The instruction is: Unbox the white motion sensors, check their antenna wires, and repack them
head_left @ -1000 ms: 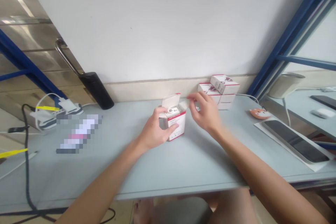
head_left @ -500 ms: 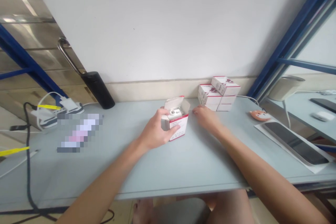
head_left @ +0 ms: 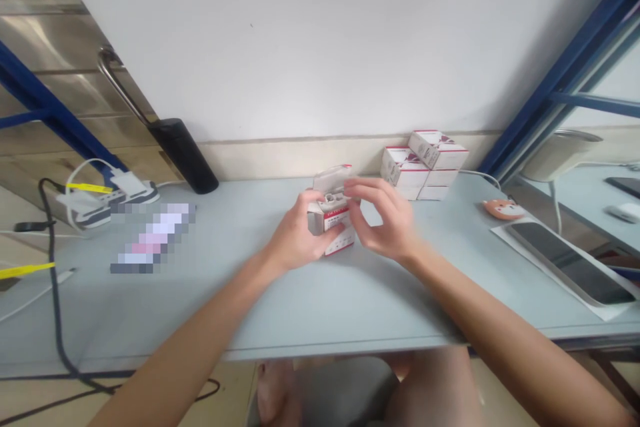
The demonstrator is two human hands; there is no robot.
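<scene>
A small white cardboard box point(head_left: 340, 243) with red edging and print stands on the desk, its top lid raised. White contents point(head_left: 334, 199) show in the opening, too small to name. My left hand point(head_left: 294, 237) is closed round the box's left side, thumb across the front and fingers behind. At the upper right corner my right hand point(head_left: 383, 217) is curled, thumb and fingertips pinching at the side flap. These fingers hide most of that flap.
Several similar boxes point(head_left: 425, 173) are stacked by the wall at right. Farther right are an orange animal-shaped item point(head_left: 503, 209) and a dark phone-like slab point(head_left: 570, 260) on white paper. A black cylinder point(head_left: 187, 157), power strips point(head_left: 140, 193) and cables point(head_left: 53, 280) occupy the left.
My right hand has risen from the desk beside the box and moved left to its right flap. My left hand keeps its hold on the box. The view has shifted slightly.
</scene>
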